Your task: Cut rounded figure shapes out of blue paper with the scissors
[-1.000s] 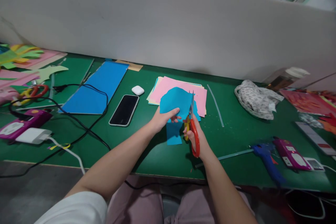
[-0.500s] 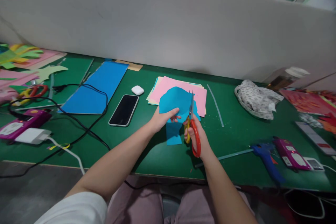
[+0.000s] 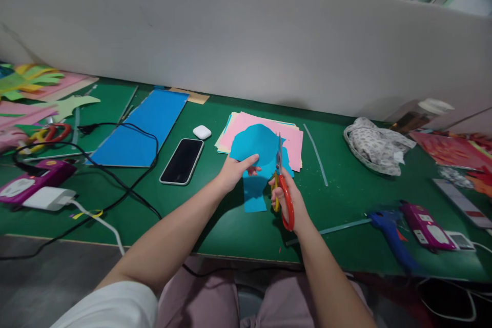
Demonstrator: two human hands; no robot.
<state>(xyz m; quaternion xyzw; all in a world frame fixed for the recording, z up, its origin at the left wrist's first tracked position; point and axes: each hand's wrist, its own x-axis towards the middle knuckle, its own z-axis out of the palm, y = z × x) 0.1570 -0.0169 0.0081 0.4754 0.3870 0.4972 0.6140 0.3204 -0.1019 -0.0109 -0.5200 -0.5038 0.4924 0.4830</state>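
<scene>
Pinching paper (image 3: 255,141) at its seven-o'clock edge with left hand (image 3: 231,171), gripping scissors (image 3: 284,183) at four o'clock with right hand (image 3: 299,206); judging paper light, floppy, best held there.

Two hands: one left hand (image 3: 235,171), one right hand (image 3: 299,205). Two pairs of scissors (image 3: 284,183), one gripped on the right and one lying far left. One rounded blue paper (image 3: 255,141), one stack of paper (image 3: 295,141), one blue board (image 3: 140,128). One phone (image 3: 181,162), one small white case (image 3: 202,132), two purple power boxes (image 3: 421,215), one blue glue gun (image 3: 389,233), one patterned cloth bag (image 3: 372,148), one bottle (image 3: 412,117). One green tabletop (image 3: 338,189). Paper scraps (image 3: 36,78) at left, too overlapped to count.
</scene>
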